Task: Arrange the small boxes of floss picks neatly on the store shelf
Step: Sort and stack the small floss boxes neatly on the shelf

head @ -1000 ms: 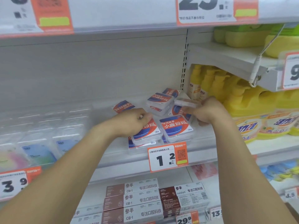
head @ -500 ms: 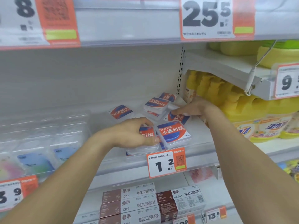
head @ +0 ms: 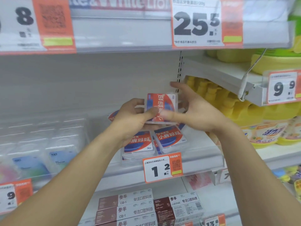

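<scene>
One floss pick box (head: 161,106) is held raised above the shelf (head: 202,162), turned on its side, pinched by the left hand (head: 132,119) with thumb over its face. The right hand (head: 193,110) is spread open just beside it, fingers straight. Two more boxes (head: 171,137) are seen lying flat below, side by side, behind one 1.2 price tag (head: 162,168).

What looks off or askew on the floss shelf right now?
One floss pick box is off the shelf, gripped by the left hand and turned sideways so its label reads vertically; the open right hand is beside it. Another box behind the left hand lies angled. The two front boxes sit flat, side by side.
</scene>
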`<state>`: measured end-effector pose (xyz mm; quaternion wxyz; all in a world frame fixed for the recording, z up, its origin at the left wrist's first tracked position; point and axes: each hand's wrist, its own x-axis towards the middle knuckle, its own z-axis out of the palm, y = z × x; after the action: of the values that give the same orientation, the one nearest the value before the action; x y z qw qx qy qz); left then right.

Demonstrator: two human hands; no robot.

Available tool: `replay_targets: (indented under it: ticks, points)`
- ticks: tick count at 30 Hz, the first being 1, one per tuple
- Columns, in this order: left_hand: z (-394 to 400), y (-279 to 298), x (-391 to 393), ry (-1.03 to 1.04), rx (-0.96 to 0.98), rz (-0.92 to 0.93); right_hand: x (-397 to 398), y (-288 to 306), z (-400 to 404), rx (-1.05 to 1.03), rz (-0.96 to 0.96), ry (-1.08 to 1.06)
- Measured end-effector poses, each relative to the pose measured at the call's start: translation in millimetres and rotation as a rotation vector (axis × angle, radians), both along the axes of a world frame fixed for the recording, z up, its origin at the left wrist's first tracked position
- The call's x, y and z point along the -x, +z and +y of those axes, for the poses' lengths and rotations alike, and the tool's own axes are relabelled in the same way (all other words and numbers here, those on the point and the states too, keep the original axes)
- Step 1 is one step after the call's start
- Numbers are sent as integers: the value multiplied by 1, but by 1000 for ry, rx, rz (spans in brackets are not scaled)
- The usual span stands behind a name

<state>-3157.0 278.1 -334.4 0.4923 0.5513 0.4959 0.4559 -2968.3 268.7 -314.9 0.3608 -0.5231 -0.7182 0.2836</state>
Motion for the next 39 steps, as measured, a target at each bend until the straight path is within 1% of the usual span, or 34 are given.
replay_targets:
  ticks: [1, 3, 5, 8, 11, 14, 16, 18, 20, 22, 24, 25, 26, 27, 28, 29, 30, 32, 35, 36, 38, 39]
  points:
    - [1, -2, 1, 39, 18, -1, -7, -3, 7, 61, -41, -104]
    - [5, -6, 4, 111, 70, -8, -21, -17, 25, 117, -140, -296]
    - [7, -6, 7, 163, 70, 0, -27, -31, 42, 184, -202, -373]
    - [9, -4, 10, 188, 20, 22, -31, -39, 54, 297, -314, -365]
    - [9, -2, 14, 171, -49, 50, -26, -37, 56, 382, -409, -344]
    - [9, 1, 19, 188, -136, 58, -25, -41, 62, 434, -438, -318]
    - [10, 4, 23, 225, -212, 61, -24, -40, 63, 427, -381, -327]
    - [11, 7, 28, 253, -268, 93, -25, -40, 66, 428, -263, -359]
    - [13, 8, 32, 273, -284, 132, -24, -35, 63, 378, -135, -402]
    - [15, 8, 35, 251, -245, 185, -24, -28, 57, 233, -43, -458]
    - [18, 5, 37, 172, -138, 279, -26, -16, 46, 40, 57, -500]
    - [20, 2, 38, 129, -69, 346, -26, -9, 39, -57, 82, -501]
    - [21, -2, 38, 97, -17, 460, -25, -2, 32, -128, 94, -474]
    - [23, -7, 37, 66, -5, 621, -24, 2, 25, -160, 120, -421]
    - [24, -13, 35, 41, -13, 763, -22, 2, 20, -152, 156, -353]
    - [25, -18, 34, 31, -39, 854, -19, -1, 15, -109, 189, -289]
    - [24, -21, 33, 25, -47, 881, -15, -7, 12, -48, 200, -245]
    - [20, -25, 34, 20, -32, 832, -7, -22, 9, 38, 143, -220]
    - [12, -22, 34, -1, -61, 728, -2, -30, 9, 18, -55, -238]
    - [8, -19, 34, -26, -76, 713, -1, -27, 6, 31, -90, -236]
    - [-1, -13, 35, -112, -84, 703, -4, -20, 0, 134, -165, -203]
    - [-5, -11, 37, -161, -88, 706, -5, -17, -4, 212, -237, -159]
